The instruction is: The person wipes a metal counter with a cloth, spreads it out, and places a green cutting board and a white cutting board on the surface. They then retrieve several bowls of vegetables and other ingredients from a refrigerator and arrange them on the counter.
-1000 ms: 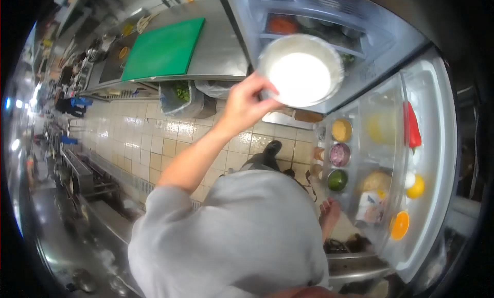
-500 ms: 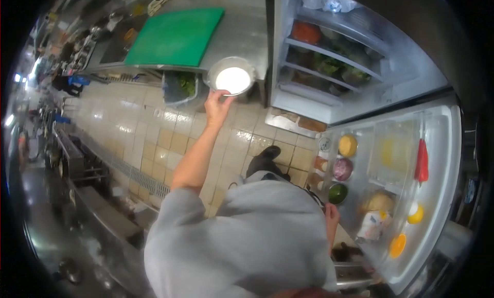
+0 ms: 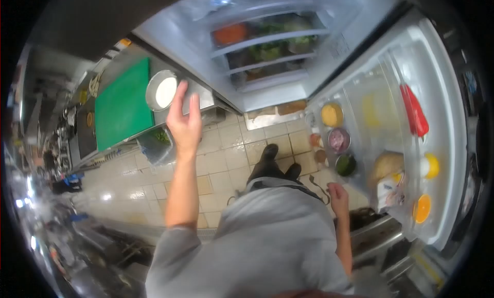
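The step in hand looks like setting the metal bowl [image 3: 152, 94] down: it is just beside the green board [image 3: 122, 106], on the side towards the open fridge [image 3: 272, 97], with a white filling [image 3: 166, 92] inside. It seems to rest on the steel counter [image 3: 203, 97] that bears the board, though whether its rim touches or overlaps the board's edge, you can't tell from this angle. Your left hand [image 3: 184, 130] is at the bowl's fridge side, beyond the board, its thumb and fingers spread clear of each other. One finger lines up with the rim, but contact is not clear, and the hand does not appear to have a closed grip on anything. Your right hand [image 3: 338, 197] is well apart from the board, low by the fridge door [image 3: 441, 92], with its fingers loosely curled; whether they have hold of the dark cord [image 3: 321, 191] near them cannot be told. Farther from the board than the fridge opening, the door bears a red pepper [image 3: 414, 110] and a yellow tub [image 3: 332, 115]. As a judgement, moving your left hand off calls for the bowl to be fully supported beside the board, and for your fingers to clear the rim without tipping it.
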The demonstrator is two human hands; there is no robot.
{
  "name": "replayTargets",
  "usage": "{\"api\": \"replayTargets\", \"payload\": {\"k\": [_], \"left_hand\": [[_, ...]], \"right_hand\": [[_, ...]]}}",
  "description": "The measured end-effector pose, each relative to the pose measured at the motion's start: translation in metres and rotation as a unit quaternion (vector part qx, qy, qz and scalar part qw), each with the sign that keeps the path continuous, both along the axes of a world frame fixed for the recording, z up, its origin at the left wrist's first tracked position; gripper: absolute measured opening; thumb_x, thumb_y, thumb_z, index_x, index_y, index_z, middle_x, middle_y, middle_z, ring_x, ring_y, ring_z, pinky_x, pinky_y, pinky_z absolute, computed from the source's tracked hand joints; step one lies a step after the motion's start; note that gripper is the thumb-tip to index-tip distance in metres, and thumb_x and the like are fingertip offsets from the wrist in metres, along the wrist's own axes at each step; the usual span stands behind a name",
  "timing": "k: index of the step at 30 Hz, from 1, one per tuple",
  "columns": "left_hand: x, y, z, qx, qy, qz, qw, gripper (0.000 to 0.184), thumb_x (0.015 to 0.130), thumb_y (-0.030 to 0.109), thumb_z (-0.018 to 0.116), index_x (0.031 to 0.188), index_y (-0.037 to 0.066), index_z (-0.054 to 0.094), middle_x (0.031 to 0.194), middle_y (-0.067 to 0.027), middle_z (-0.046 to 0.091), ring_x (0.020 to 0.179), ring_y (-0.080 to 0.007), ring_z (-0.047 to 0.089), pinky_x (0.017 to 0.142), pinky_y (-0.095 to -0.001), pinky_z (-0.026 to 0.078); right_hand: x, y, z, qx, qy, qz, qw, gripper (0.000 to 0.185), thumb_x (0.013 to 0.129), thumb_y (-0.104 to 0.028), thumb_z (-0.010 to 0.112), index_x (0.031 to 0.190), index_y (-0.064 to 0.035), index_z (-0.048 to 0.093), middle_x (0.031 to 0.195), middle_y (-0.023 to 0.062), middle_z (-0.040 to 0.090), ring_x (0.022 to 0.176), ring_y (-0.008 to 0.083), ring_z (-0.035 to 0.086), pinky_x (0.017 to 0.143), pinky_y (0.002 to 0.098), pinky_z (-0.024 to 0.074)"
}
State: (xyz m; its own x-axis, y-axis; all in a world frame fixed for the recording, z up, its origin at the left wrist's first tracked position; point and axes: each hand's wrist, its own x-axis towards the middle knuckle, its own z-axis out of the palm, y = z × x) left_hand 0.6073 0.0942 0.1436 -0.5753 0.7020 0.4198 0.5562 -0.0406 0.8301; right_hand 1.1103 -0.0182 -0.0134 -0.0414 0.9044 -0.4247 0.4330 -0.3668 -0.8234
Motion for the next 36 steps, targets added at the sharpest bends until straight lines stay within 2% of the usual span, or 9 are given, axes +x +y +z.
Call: {"api": "replayTargets", "payload": {"k": [7, 9, 10, 11, 12, 15, 16, 18, 36], "left_hand": [[0.027, 0.171, 0.122, 0.071, -0.402, -0.105, 0.907, 0.043, 0.098, 0.018, 0.060, 0.130, -0.009, 0.051, 0.129, -0.0210, 0.059, 0.121, -0.0285, 0.057, 0.110, -0.0345, 0.040], [0.003, 0.205, 0.122, -0.185, 0.147, -0.090, 0.968, 0.052, 0.096, 0.012, 0.063, 0.139, -0.007, 0.043, 0.137, -0.0232, 0.053, 0.124, -0.0324, 0.056, 0.106, -0.0375, 0.044], [0.004, 0.227, 0.122, -0.183, 0.151, -0.094, 0.967, 0.052, 0.096, 0.012, 0.063, 0.139, -0.007, 0.043, 0.137, -0.0232, 0.053, 0.124, -0.0324, 0.056, 0.106, -0.0375, 0.044], [0.005, 0.249, 0.121, -0.104, -0.159, -0.062, 0.980, 0.048, 0.095, 0.016, 0.064, 0.134, -0.005, 0.048, 0.134, -0.0225, 0.056, 0.121, -0.0297, 0.058, 0.103, -0.0393, 0.046], [0.004, 0.274, 0.122, -0.014, -0.454, -0.024, 0.891, 0.044, 0.094, 0.020, 0.066, 0.130, -0.002, 0.054, 0.130, -0.0218, 0.058, 0.117, -0.0271, 0.060, 0.099, -0.0412, 0.048], [-0.055, 0.352, 0.095, 0.040, -0.529, -0.016, 0.848, 0.045, 0.094, 0.029, 0.067, 0.127, 0.000, 0.056, 0.127, -0.0213, 0.060, 0.113, -0.0266, 0.061, 0.091, -0.0438, 0.050], [-0.061, 0.291, 0.076, 0.072, -0.587, -0.444, 0.673, 0.042, 0.099, 0.025, 0.056, 0.131, -0.002, 0.051, 0.129, -0.0239, 0.057, 0.118, -0.0335, 0.059, 0.096, -0.0509, 0.050], [-0.060, 0.329, 0.094, 0.037, -0.550, -0.213, 0.807, 0.042, 0.099, 0.025, 0.056, 0.131, -0.002, 0.051, 0.130, -0.0240, 0.057, 0.119, -0.0339, 0.058, 0.097, -0.0517, 0.049], [-0.035, 0.299, 0.127, -0.029, -0.528, -0.207, 0.823, 0.041, 0.100, 0.021, 0.049, 0.133, -0.004, 0.046, 0.133, -0.0248, 0.054, 0.122, -0.0376, 0.056, 0.102, -0.0582, 0.046]], "right_hand": [[-0.034, -0.034, -0.042, -0.016, 0.076, -0.014, 0.997, 0.020, 0.098, -0.016, 0.061, 0.104, 0.0022, 0.068, 0.091, 0.0084, 0.067, 0.084, 0.0140, 0.061, 0.079, 0.0281, 0.0493], [-0.041, -0.034, -0.030, 0.030, 0.074, -0.002, 0.997, 0.021, 0.098, -0.017, 0.062, 0.104, 0.0023, 0.067, 0.091, 0.0093, 0.067, 0.084, 0.0151, 0.061, 0.078, 0.0288, 0.0494], [-0.039, -0.036, -0.031, 0.013, 0.065, -0.007, 0.998, 0.020, 0.099, -0.016, 0.060, 0.104, 0.0023, 0.067, 0.091, 0.0094, 0.068, 0.085, 0.0154, 0.063, 0.078, 0.0285, 0.0499], [-0.038, -0.039, -0.032, -0.004, 0.054, -0.012, 0.998, 0.020, 0.100, -0.015, 0.058, 0.104, 0.0024, 0.067, 0.092, 0.0094, 0.069, 0.086, 0.0156, 0.065, 0.078, 0.0282, 0.0503], [-0.034, -0.042, -0.035, -0.002, 0.056, -0.016, 0.998, 0.020, 0.100, -0.015, 0.058, 0.104, 0.0024, 0.067, 0.092, 0.0094, 0.069, 0.086, 0.0156, 0.065, 0.078, 0.0282, 0.0503], [-0.015, -0.054, -0.038, 0.011, 0.042, -0.033, 0.999, 0.019, 0.100, -0.013, 0.058, 0.105, 0.0028, 0.067, 0.092, 0.0090, 0.069, 0.085, 0.0163, 0.066, 0.078, 0.0288, 0.0511], [-0.009, -0.056, -0.036, 0.004, 0.034, -0.061, 0.998, 0.019, 0.100, -0.013, 0.058, 0.105, 0.0026, 0.067, 0.091, 0.0082, 0.069, 0.085, 0.0163, 0.066, 0.077, 0.0288, 0.0515], [0.004, -0.064, -0.042, -0.001, 0.059, -0.116, 0.991, 0.019, 0.101, -0.013, 0.056, 0.105, 0.0016, 0.067, 0.089, 0.0057, 0.068, 0.083, 0.0152, 0.065, 0.075, 0.0279, 0.0519], [-0.049, 0.008, -0.014, 0.026, 0.076, -0.007, 0.997, 0.018, 0.100, -0.013, 0.057, 0.103, 0.0017, 0.067, 0.090, 0.0052, 0.067, 0.080, 0.0126, 0.063, 0.075, 0.0266, 0.0503]]}}
